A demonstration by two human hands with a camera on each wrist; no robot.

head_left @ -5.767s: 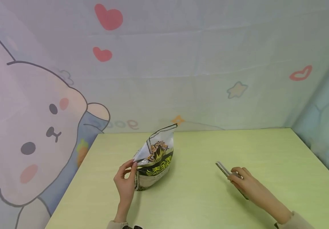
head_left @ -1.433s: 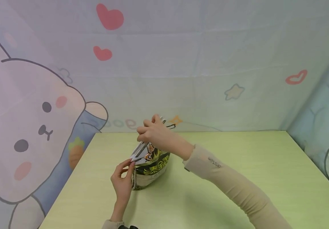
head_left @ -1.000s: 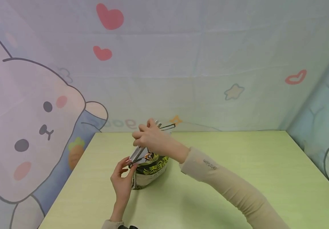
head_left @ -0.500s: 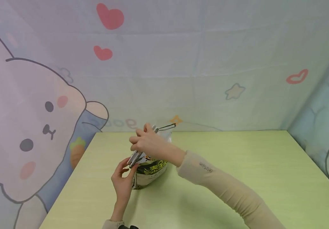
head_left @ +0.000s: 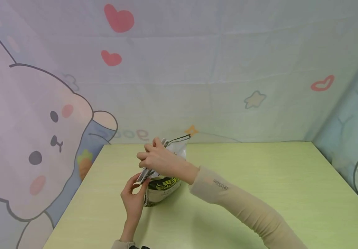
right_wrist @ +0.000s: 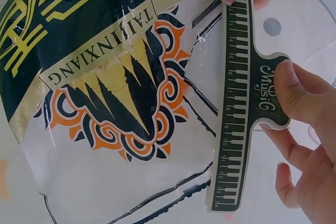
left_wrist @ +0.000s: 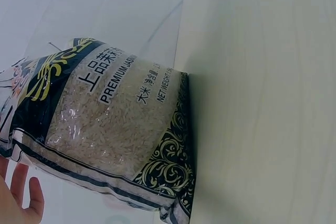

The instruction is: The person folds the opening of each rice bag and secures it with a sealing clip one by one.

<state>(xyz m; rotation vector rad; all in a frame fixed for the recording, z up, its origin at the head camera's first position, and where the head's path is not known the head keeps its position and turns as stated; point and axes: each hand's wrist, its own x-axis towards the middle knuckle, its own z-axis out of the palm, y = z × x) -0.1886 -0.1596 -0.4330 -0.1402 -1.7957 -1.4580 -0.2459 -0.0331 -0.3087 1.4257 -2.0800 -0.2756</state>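
A plastic bag of jasmine rice [head_left: 163, 194] stands on the table, its clear lower part full of grains in the left wrist view [left_wrist: 115, 114]. My left hand [head_left: 132, 200] pinches the near upper corner of the bag, where the end of a long bag clip reaches its fingertips. That clip [right_wrist: 236, 103], black and white with piano keys and "Music" on it, lies along the bag's folded upper edge. My right hand [head_left: 161, 160] pinches the clip's tab between thumb and fingers. In the head view this hand covers much of the clip and the bag's printed crown emblem [right_wrist: 121, 82].
The pale yellow-green table [head_left: 244, 193] stretches away to the right of the bag. Behind it hangs a cloth backdrop [head_left: 216, 86] with hearts, a star and a cartoon bear. The right forearm in a beige sleeve [head_left: 244, 207] crosses over the table.
From over the table at right, the right hand has brought the clip to the bag's top. Lately it has slid down and left toward the left hand, which keeps its place.
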